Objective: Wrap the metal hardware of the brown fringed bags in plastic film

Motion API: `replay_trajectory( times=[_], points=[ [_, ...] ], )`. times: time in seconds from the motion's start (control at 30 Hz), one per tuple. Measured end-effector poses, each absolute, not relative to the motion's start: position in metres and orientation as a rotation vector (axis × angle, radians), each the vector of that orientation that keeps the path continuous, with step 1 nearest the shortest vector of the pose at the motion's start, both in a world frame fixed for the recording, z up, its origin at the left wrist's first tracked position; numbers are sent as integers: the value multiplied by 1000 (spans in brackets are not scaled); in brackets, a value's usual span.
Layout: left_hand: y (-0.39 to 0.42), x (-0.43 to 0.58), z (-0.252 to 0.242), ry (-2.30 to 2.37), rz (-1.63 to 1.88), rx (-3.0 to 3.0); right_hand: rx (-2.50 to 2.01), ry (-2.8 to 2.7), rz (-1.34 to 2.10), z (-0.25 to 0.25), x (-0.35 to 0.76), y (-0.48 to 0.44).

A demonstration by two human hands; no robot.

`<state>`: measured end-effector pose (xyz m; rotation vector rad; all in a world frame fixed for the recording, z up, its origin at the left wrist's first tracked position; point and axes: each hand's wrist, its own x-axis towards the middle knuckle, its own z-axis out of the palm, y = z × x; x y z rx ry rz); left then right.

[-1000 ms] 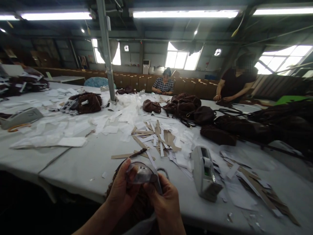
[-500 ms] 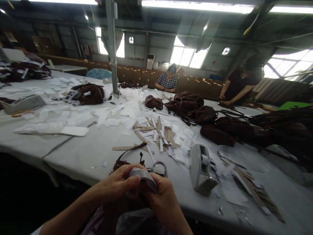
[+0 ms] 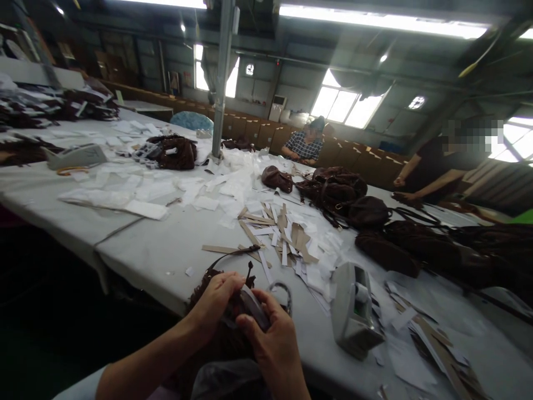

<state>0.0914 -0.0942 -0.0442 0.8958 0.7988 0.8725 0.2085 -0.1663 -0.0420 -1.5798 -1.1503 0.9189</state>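
At the table's front edge, my left hand [image 3: 216,300] and my right hand [image 3: 272,333] both grip a grey wrapped strip [image 3: 254,308], one from each side. The strip looks like a wrapped handle of the dark brown bag [image 3: 206,280], which lies under and behind my hands and is partly hidden by them. A thin brown strap [image 3: 233,253] of the bag reaches onto the table. Beyond my right hand a grey wrapped loop [image 3: 283,291] stands up. Translucent wrapping [image 3: 227,380] hangs below my wrists.
A grey tape dispenser [image 3: 353,311] stands right of my hands. Paper and card strips [image 3: 287,233] are scattered ahead, with more at the right. Brown bags [image 3: 337,191] pile up beyond. Another dispenser [image 3: 77,156] is at the left, near a metal post [image 3: 220,83]. Two people work across the table.
The view has turned left, so the table and people sit further right. My left fingers have shifted up along the wrapped strip, and my right thumb has moved onto its near side.
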Motion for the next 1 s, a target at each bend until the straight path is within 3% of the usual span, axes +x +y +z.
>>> replay_trajectory(
  times=[0.23,0.4,0.5,0.63,0.8,0.9,1.0],
  points=[
    [-104,100,-38,823,1016,472,-1717,-1279,501,-62,196,-168],
    [-109,101,-43,783,1038,352,-1646,-1381,395,-64,185,-167],
    [-101,92,-50,700,947,531,-1681,-1517,335,-74,191,-167],
    [-82,71,-41,670,768,1333,-1751,-1919,27,-77,211,-166],
    [-72,67,4,574,649,2047,-1530,-2247,-132,-23,234,-149],
    [-69,80,31,564,886,1778,-1564,-2135,-166,26,241,-140],
    [-66,97,49,616,1254,1259,-1697,-1857,40,54,233,-136]
  ],
)
